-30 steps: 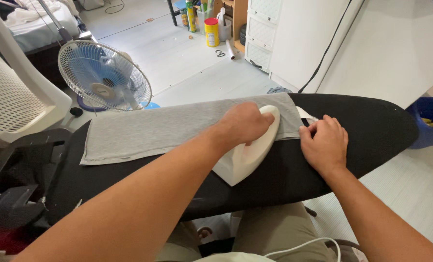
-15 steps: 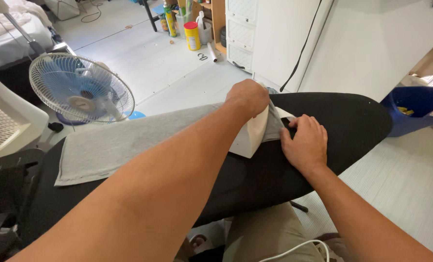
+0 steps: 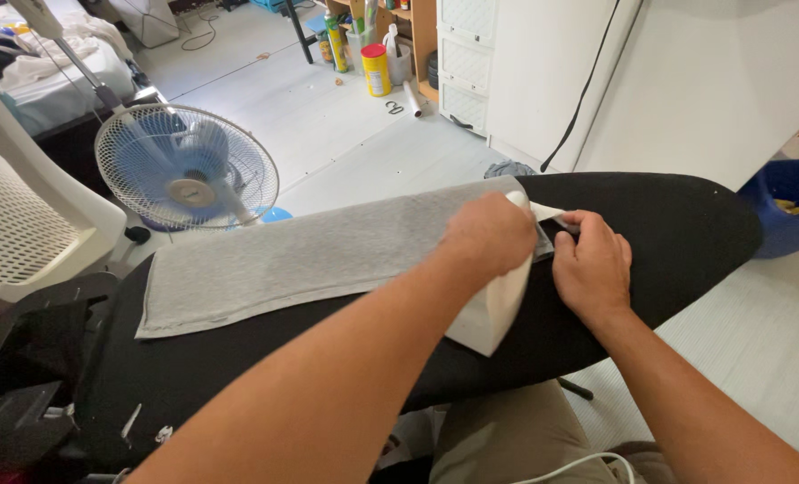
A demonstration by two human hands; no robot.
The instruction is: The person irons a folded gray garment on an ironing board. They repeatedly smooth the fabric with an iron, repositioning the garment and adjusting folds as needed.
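A grey cloth (image 3: pixel 310 255) lies flat along a black ironing board (image 3: pixel 677 233). My left hand (image 3: pixel 491 235) grips the handle of a white iron (image 3: pixel 493 305), which rests on the cloth's right end. My right hand (image 3: pixel 592 264) presses down on the cloth's right edge, just right of the iron, with its fingers pinching the hem beside a white tag (image 3: pixel 547 212).
A blue-bladed floor fan (image 3: pixel 186 168) stands behind the board on the left. A white mesh chair (image 3: pixel 23 206) is at far left. Bottles and a yellow canister (image 3: pixel 377 70) sit on the floor by white cabinets (image 3: pixel 471 54). A blue bin (image 3: pixel 789 206) is at right.
The iron came back toward me along the cloth's right end after being pushed to the far edge. My right hand stayed on the cloth's edge.
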